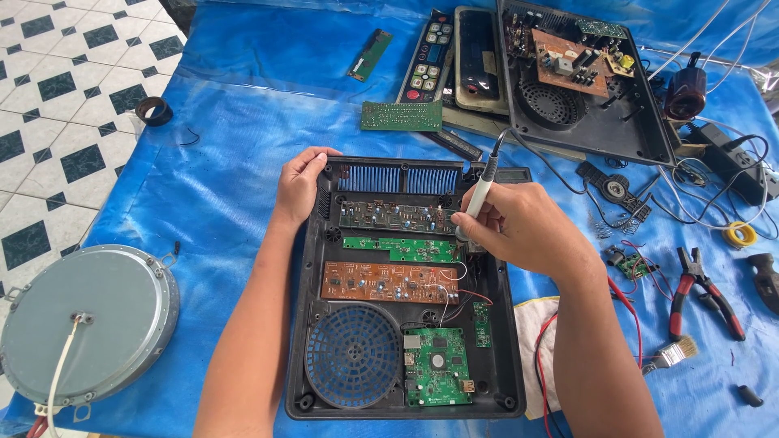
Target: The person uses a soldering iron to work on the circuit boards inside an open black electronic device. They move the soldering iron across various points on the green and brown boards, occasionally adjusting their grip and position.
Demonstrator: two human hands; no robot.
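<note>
While the left hand [299, 185] grips the upper left corner of the open black case [403, 288], the right hand [519, 227] is closed around a grey soldering iron [484, 188], its tip down on the case's upper right part, near the dark circuit board [398, 217]. The case lies on a blue sheet [219, 162]. Right of the case lie red pliers [702, 296] and a small brush [672, 354]; left of it lies a round grey disc [85, 324].

dark oblong display window [477, 49] in a beige frame at top centre, beside a button panel [428, 55]
</note>
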